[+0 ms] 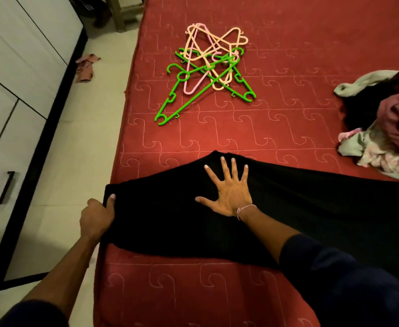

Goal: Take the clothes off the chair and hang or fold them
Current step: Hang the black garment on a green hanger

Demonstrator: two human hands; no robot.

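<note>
A: Item one: black garment (pixel 170 215), spread flat across the near part of the red quilted mattress (pixel 217 138), its left end at the mattress edge.

B: Hands?

A: Left hand (pixel 96 215): fingers curled, gripping the garment's left end. Right hand (pixel 229 192): fingers spread, palm pressing flat on the cloth near its upper fold.

B: Other stock?

A: Tangle of plastic hangers (pixel 208 69) (green, pink, peach) farther up the mattress; heap of unsorted clothes (pixel 382 123) at the right edge; a reddish cloth (pixel 86 67) on the floor beside the wardrobe (pixel 16 90).

B: Risks?

A: Likely these: pulling left while the palm lifts could drag the end off the mattress; uneven tension may set creases into the fold (black on dim light hides them). The interlocked hangers may snag when one is pulled.
</note>
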